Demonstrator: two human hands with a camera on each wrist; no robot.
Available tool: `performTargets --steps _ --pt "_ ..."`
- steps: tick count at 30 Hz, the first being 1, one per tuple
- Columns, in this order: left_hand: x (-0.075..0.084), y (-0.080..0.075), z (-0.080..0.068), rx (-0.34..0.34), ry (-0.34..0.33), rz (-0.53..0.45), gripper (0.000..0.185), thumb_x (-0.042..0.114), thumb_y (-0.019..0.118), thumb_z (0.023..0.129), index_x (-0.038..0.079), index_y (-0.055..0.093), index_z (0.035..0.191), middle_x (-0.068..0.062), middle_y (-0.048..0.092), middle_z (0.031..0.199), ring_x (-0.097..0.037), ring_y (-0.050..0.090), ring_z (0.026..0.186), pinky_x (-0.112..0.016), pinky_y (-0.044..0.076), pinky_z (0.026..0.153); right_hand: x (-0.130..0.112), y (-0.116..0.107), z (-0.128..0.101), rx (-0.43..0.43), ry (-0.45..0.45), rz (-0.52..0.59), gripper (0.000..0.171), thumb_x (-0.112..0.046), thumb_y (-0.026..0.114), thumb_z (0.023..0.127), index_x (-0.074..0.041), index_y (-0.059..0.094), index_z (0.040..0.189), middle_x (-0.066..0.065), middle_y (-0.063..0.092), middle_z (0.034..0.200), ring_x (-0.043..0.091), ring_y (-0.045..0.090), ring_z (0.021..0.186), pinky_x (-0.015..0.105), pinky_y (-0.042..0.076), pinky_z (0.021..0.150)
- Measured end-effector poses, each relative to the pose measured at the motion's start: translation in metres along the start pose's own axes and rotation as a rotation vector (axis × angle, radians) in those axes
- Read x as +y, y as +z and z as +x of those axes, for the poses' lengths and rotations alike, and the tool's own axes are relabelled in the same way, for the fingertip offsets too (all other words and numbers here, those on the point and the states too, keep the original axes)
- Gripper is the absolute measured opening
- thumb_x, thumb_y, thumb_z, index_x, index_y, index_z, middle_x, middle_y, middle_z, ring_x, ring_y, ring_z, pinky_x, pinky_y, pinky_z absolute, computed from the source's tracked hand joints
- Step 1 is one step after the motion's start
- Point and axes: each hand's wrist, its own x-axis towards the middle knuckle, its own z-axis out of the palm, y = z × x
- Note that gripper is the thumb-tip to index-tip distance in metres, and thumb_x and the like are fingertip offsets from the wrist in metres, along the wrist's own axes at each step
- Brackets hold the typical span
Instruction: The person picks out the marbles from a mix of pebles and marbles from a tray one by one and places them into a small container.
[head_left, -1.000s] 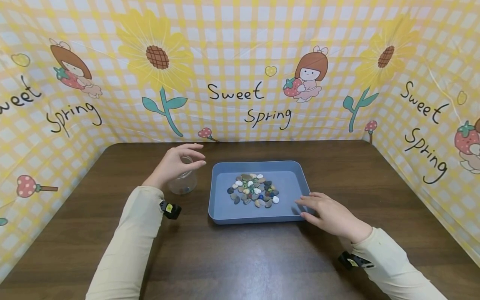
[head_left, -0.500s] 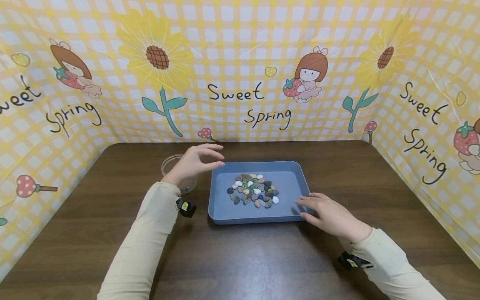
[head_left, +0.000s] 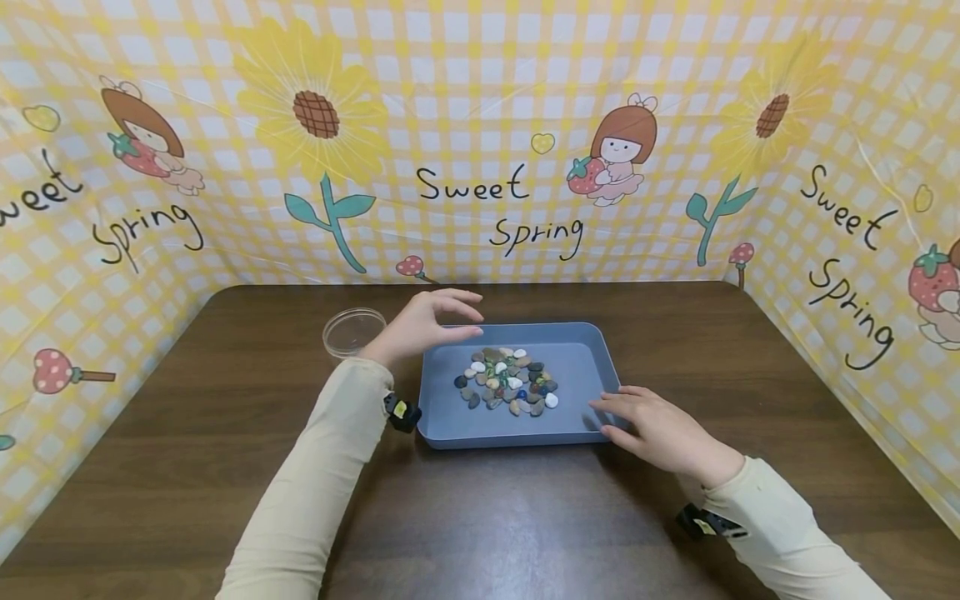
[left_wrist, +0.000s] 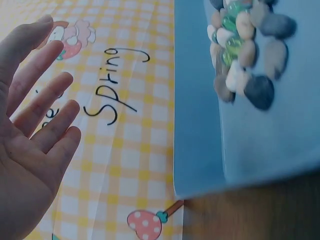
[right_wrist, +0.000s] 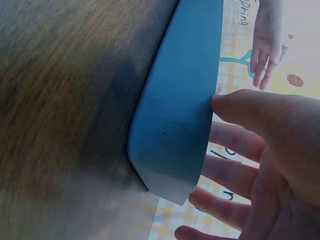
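Observation:
A blue tray (head_left: 517,432) lies on the table with a heap of pebbles (head_left: 540,407) in grey, white, tan and black, plus green and blue glass pieces among them. My left hand (head_left: 426,325), its fingers spread and loosely bent with nothing in them, hovers over the tray's left rear corner. In the left wrist view its palm and fingers show beside the tray wall (left_wrist: 197,125). My right hand (head_left: 667,433) has fingertips and thumb right at the tray's front right corner, fingers relaxed. A clear jar (head_left: 352,312) stands behind the left wrist, partly hidden by it.
The brown wooden table (head_left: 525,517) is enclosed at the back and sides by a yellow checked cloth (head_left: 465,108) with printed flowers and words. A wrist camera (head_left: 403,412) on the left sleeve sits close to the tray's left edge.
My left hand has moved right, from over the jar to the tray's left rear corner, uncovering the jar's rim. The right hand, tray and pebbles have stayed in place.

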Motion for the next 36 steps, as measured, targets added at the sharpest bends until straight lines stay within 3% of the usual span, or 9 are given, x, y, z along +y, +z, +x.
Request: performTargets --steps 7,14,24,36 --pt "0.003 0.014 0.012 -0.037 0.03 -0.03 0.023 0.021 0.071 0.083 0.009 0.072 0.102 -0.006 0.057 0.132 -0.024 0.044 0.131 -0.048 0.036 0.107 0.001 0.0 0.0 0.0 0.0 0.001 0.036 -0.021 0.059 0.09 -0.005 0.061 0.123 0.017 0.062 0.124 0.04 0.052 0.12 0.052 0.043 0.099" --pt "-0.002 0.027 0.022 -0.077 0.052 -0.041 0.02 0.018 0.07 0.084 0.008 0.072 0.1 -0.008 0.058 0.131 -0.024 0.048 0.128 -0.046 0.039 0.106 0.001 0.0 -0.001 0.002 0.005 0.002 0.036 -0.021 0.06 0.09 -0.005 0.061 0.123 0.017 0.061 0.125 0.04 0.051 0.121 0.052 0.043 0.099" --pt "-0.007 0.036 0.028 -0.221 -0.008 -0.027 0.023 0.023 0.071 0.083 0.008 0.073 0.1 -0.004 0.053 0.137 -0.022 0.04 0.135 -0.047 0.032 0.111 0.002 0.001 0.0 0.006 0.006 0.0 0.036 -0.022 0.06 0.09 -0.006 0.061 0.123 0.017 0.061 0.125 0.04 0.051 0.121 0.052 0.042 0.099" --pt "-0.018 0.044 0.028 -0.32 -0.015 0.006 0.024 0.019 0.072 0.082 0.006 0.072 0.102 -0.009 0.045 0.144 -0.027 0.028 0.142 -0.054 0.021 0.114 0.002 0.001 -0.001 0.002 0.004 0.002 0.036 -0.021 0.06 0.09 -0.005 0.061 0.122 0.017 0.062 0.124 0.04 0.051 0.121 0.052 0.042 0.099"
